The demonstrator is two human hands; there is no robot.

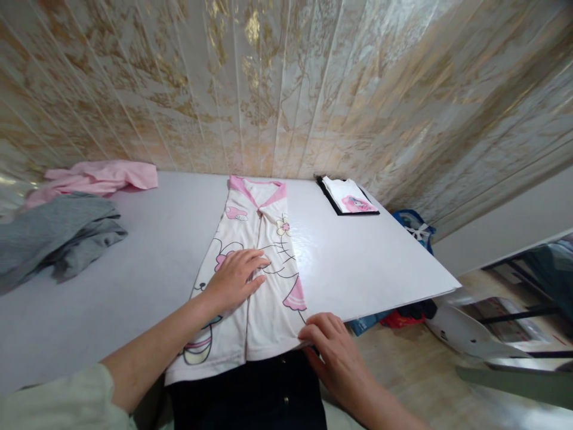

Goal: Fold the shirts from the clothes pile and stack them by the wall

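Note:
A white pajama top (268, 310) with a pink collar and cartoon print lies lengthwise on the white table, its sides folded in and its collar pointing at the wall. The lower hem hangs at the near edge. My left hand (239, 278) rests flat on the middle of the top, fingers stretched out and holding nothing. At the hem's right corner, my right hand (331, 343) is closed on the fabric, thumb beneath and fingers above.
Grey cloth (58, 236) and pink cloth (105, 176) lie heaped at the left of the table (367, 263). Folded white and black clothes (351, 197) sit at the back right. A blue bag (414, 227) and a white chair (465, 334) stand beyond the right edge.

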